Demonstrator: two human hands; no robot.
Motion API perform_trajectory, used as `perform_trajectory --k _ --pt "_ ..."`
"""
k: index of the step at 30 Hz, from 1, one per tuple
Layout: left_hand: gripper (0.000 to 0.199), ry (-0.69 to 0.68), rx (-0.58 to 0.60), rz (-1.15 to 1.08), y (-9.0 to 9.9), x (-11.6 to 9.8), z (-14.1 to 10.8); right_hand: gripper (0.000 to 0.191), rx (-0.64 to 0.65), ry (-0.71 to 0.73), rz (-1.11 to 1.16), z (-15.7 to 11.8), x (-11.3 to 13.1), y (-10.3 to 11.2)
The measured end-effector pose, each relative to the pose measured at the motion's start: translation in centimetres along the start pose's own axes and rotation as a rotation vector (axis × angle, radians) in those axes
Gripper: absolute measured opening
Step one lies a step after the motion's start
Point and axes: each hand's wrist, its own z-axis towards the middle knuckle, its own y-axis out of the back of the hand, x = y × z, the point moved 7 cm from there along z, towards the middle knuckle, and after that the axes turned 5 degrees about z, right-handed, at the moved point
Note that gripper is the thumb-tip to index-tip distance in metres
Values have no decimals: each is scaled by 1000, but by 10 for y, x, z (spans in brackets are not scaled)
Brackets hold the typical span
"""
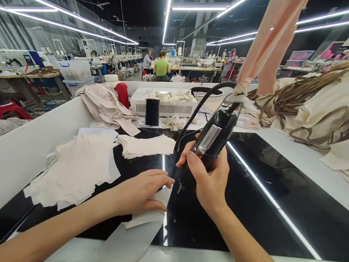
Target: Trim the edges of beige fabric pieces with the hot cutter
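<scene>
My right hand [214, 183] is wrapped round a black corded hand tool [224, 123] with a silver plate on its side. The tool tilts, its small metal tip just above the glossy black board [272, 180]; its exact kind is unclear. Pink fabric strips [272, 45] are tied at its upper end. To the left of the tip, my left hand [142, 189] lies with fingers stretched out on a small cream fabric piece [146, 219]. Beneath that piece, a pale translucent sheet [125, 250] extends over the board's front edge.
A pile of cream cut pieces [73, 168] lies left, with a flatter stack [146, 145] behind. A phone [152, 112] leans against a white vented box [164, 110]. Draped fabric [323, 100] fills the right side. The tool's black cable [193, 116] loops beside it.
</scene>
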Motion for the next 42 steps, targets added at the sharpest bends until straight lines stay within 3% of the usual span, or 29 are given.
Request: perform_trajectory --k 12,28,42 --pt "32 160 159 -15 -15 18 -10 27 56 15 56 -8 -11 -15" --pt "33 203 145 -81 -16 22 -18 27 96 -65 99 -22 -24 -32" --pt "34 247 187 -91 -15 20 -16 31 55 -47 123 -17 -25 -18"
